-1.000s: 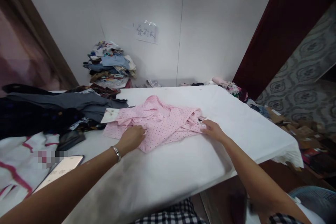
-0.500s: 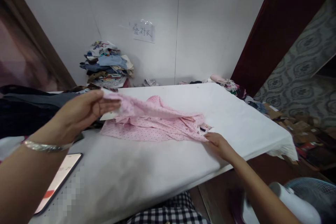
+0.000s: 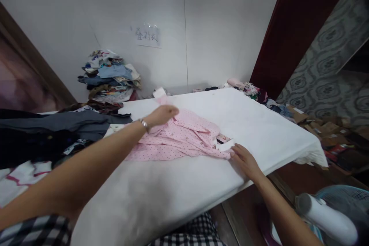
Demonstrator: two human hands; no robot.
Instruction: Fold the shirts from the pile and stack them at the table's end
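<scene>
Two hands (image 3: 163, 116) (image 3: 247, 162), fingers (image 3: 238, 153) gripping pink dotted shirt (image 3: 178, 147), wall sign (image 3: 148, 37) reading 叠衬衣

Table (image 3: 268, 127) right — passable | left — dark clothes (image 3: 89, 125) block | wall (image 3: 219, 27) behind

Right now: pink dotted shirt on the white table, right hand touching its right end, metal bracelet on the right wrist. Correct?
Not quite: the metal bracelet is on the left wrist, as the head view shows. The rest stands: the pink dotted shirt is on the white table, with the right hand touching its right end.
</scene>
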